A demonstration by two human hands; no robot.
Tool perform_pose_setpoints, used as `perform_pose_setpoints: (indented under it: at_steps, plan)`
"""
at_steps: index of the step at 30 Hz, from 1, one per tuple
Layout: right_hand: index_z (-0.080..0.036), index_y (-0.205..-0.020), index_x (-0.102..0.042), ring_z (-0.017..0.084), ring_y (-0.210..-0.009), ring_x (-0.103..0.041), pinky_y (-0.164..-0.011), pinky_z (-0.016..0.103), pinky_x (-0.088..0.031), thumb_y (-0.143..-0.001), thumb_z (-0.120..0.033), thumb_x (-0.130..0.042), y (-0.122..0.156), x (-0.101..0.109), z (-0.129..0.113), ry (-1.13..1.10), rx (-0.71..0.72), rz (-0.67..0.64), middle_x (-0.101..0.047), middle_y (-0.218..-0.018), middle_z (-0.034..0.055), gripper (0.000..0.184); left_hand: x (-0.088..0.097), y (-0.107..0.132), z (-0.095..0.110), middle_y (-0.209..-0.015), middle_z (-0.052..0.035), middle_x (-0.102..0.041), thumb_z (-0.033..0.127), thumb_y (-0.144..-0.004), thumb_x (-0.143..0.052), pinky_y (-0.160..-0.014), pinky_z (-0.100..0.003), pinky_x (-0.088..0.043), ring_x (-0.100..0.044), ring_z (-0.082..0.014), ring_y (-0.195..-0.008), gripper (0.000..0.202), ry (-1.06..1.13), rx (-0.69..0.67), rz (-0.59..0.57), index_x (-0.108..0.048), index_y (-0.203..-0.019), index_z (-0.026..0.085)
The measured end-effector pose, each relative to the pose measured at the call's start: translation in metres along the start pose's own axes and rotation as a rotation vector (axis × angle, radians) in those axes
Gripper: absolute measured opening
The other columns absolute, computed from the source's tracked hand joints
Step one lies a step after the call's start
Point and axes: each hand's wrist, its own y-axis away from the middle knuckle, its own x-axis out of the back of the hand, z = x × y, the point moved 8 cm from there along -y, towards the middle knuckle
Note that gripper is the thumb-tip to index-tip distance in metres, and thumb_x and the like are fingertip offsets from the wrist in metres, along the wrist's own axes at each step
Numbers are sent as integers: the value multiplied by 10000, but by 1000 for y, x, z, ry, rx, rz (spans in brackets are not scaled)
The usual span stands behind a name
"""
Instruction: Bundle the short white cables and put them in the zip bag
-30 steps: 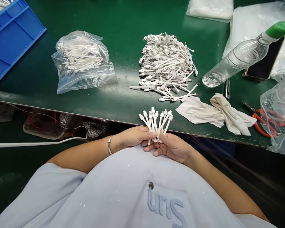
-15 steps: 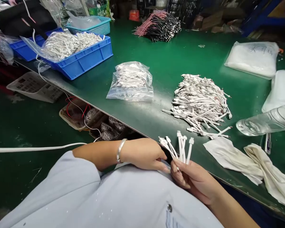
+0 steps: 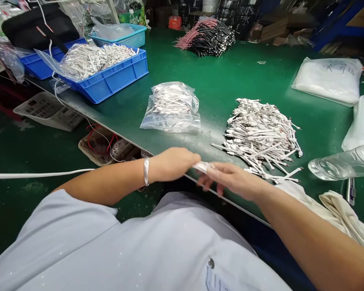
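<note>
A small bundle of short white cables (image 3: 202,166) spans the gap between my two hands at the table's front edge, partly blurred. My left hand (image 3: 172,163), with a silver bangle at the wrist, is closed around the bundle's left end. My right hand (image 3: 235,180) pinches the other end, its thumb on top and lower fingers hanging loosely beneath. Just beyond my right hand lies a loose pile of the same white cables with flat connectors (image 3: 262,135). A clear zip bag of white cables (image 3: 172,106) rests on the table left of that pile.
A blue crate (image 3: 115,79) heaped with white cables stands at the left. Pink and black cables (image 3: 209,37) lie at the back. On the right are a clear bottle (image 3: 346,162), white plastic bags (image 3: 329,79) and cloth gloves (image 3: 339,206). A white cord (image 3: 39,175) crosses at left.
Both hands have moved up and left over the table edge. The cables, fanned upright in my right hand before, now lie sideways between both hands, with my left hand closed on them.
</note>
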Motion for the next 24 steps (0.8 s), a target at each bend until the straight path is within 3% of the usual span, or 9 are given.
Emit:
perform_pose_setpoints:
  at_steps: [2,4,8,11,14,17,20,22,24]
  plan:
    - [-178,-1090,-659,258,-994,-636,-738,344,-533,-886,-502,-520,-20,24,-15,303,167,245,-680,-1129,117,407,15,3,-43,-896,-95,-679,124,-860,-379,-773,-319,-459,-615,-228,-856,281,-112,206,120,-634,-972,164]
    - [-145,-1169,-649,299,-1208,-539,-1008,436,-434,-917,-342,-499,-43,30,-31,681,294,406,-615,-1283,139,353,26,5,-79,-966,-132,-673,77,-841,-351,-840,-353,-460,-603,-251,-956,329,-205,331,220,-642,-987,122]
    - [17,-1276,-561,288,-1374,-377,-1171,407,-232,-958,-240,-405,-101,9,-44,1107,342,354,-523,-1377,221,437,26,-6,-114,-1196,-135,-637,64,-847,-362,-1007,-341,-413,-555,-216,-1142,386,-209,293,268,-625,-1128,100]
    - [42,-1400,-412,313,-1424,-282,-1168,436,-218,-975,-348,-390,-128,11,-42,1154,214,377,-393,-1479,229,577,25,-19,-131,-1241,-122,-626,75,-852,-367,-1035,-311,-397,-549,-198,-1177,398,-200,331,256,-618,-1159,104]
    - [25,-1444,-346,317,-1436,-247,-1166,436,-210,-982,-401,-356,-135,13,-40,1158,188,370,-307,-1532,209,628,33,-33,-142,-1223,-125,-635,88,-863,-363,-1025,-315,-402,-562,-213,-1167,400,-225,405,249,-609,-1177,112]
    - [38,-1390,-421,321,-1387,-328,-1141,417,-250,-976,-387,-369,-133,11,-45,1201,227,382,-387,-1483,228,596,45,-42,-151,-1218,-186,-623,84,-878,-331,-986,-381,-425,-577,-265,-1150,414,-259,549,250,-577,-1211,80]
    - [39,-1245,-550,356,-1207,-492,-1049,481,-329,-957,-304,-392,-135,8,-56,1231,239,431,-571,-1267,272,475,55,-43,-158,-1115,-276,-635,69,-853,-359,-879,-422,-471,-615,-323,-1066,381,-286,729,221,-584,-1150,-10]
    - [43,-1192,-579,369,-1152,-511,-1034,525,-309,-950,-212,-351,-141,6,-63,1232,238,458,-602,-1188,283,420,59,-45,-159,-1051,-266,-657,78,-825,-424,-841,-389,-484,-633,-318,-1023,336,-288,774,180,-615,-1084,-15]
    - [44,-1233,-561,368,-1232,-452,-1076,522,-257,-952,-192,-328,-150,3,-69,1222,256,457,-552,-1278,279,435,62,-49,-158,-1033,-236,-671,94,-812,-459,-836,-351,-480,-637,-299,-1010,308,-287,766,158,-638,-1048,7]
